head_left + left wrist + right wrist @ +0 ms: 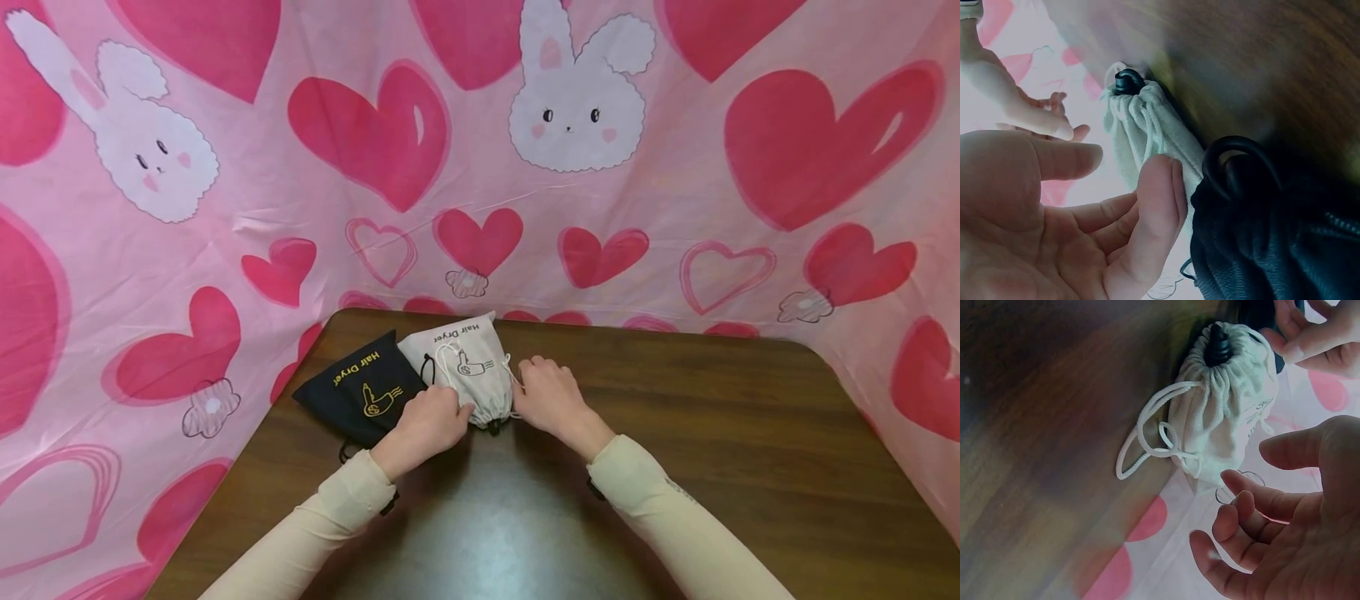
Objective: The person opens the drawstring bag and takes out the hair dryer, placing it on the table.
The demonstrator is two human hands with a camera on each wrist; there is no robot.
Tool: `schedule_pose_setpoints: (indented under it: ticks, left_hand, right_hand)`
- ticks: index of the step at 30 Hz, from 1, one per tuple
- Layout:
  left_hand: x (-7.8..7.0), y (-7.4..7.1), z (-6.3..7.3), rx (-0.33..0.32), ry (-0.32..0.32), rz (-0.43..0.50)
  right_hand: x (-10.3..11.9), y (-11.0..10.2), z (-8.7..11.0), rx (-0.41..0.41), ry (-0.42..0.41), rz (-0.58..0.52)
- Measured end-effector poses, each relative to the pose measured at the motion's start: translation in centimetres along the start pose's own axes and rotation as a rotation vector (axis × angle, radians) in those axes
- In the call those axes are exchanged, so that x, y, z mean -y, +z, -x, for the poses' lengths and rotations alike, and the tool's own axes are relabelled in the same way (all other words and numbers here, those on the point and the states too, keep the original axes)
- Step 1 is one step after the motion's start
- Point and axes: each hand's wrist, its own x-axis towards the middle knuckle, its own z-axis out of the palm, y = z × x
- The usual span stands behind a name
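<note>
A white drawstring bag [480, 392] printed "Hair Dryer" lies on the table, its gathered mouth facing the person. Out of that mouth pokes a piece of black cord [1217, 349]. Overlapping its left side is a black drawstring bag [352, 383] with yellow print. My left hand [427, 421] hovers where the two bags meet, its fingers loosely bent and the thumb apart in the left wrist view. At the white bag's right side is my right hand [551, 396], fingers relaxed and holding nothing, near the white drawstring loops [1147, 425].
The brown wooden table [712, 433] reaches back to a pink curtain [465, 183] with hearts and rabbits, which hangs along its far and side edges. A black cord loop [1238, 150] stands up from the black bag's mouth.
</note>
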Motion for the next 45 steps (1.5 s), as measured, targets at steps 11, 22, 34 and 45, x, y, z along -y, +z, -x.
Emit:
schedule_pose_setpoints:
  ticks: [11, 22, 34, 45]
  left_hand:
    - [1.5, 1.2, -1.1, -0.014, 0.024, -0.009]
    - [0.0, 0.5, -0.6, 0.017, -0.044, -0.018]
    - [3.3, 4.7, -3.6, 0.039, 0.012, 0.046]
    - [1.8, 3.7, -3.3, 0.057, -0.012, 0.059]
  right_hand:
    - [0.2, 0.4, -0.3, 0.097, 0.075, -0.165]
    - [0.3, 0.9, -0.3, 0.138, 0.103, -0.181]
    - [-0.8, 2.6, -0.4, 0.140, 0.040, -0.261]
    - [-5.3, 10.8, -3.2, 0.093, 0.058, -0.218]
